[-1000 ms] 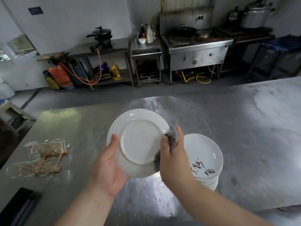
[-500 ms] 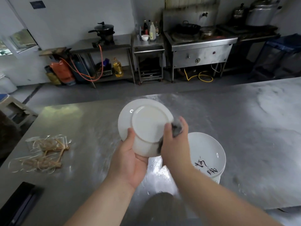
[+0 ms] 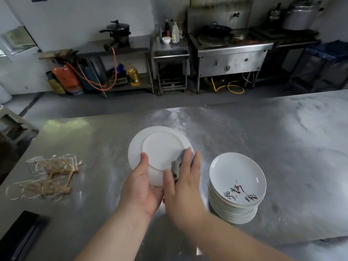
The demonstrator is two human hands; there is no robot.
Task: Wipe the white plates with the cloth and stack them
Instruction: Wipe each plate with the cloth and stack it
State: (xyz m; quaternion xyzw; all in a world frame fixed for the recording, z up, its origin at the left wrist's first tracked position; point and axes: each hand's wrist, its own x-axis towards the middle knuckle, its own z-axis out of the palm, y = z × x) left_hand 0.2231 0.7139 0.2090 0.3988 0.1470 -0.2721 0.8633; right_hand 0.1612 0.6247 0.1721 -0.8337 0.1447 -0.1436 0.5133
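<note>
Left hand point(image 3: 143, 187) clamps the plate point(image 3: 160, 147), underside up, just left of the stack point(image 3: 237, 187). Right hand point(image 3: 182, 185), nearer the stack, pinches the cloth point(image 3: 178, 162) against the plate's right rim.

A commercial kitchen: a steel worktop point(image 3: 263, 129), a wok range point(image 3: 231, 53) with a black wok point(image 3: 216, 31), gas cylinders point(image 3: 66, 80) and a large stockpot point(image 3: 299, 16).
</note>
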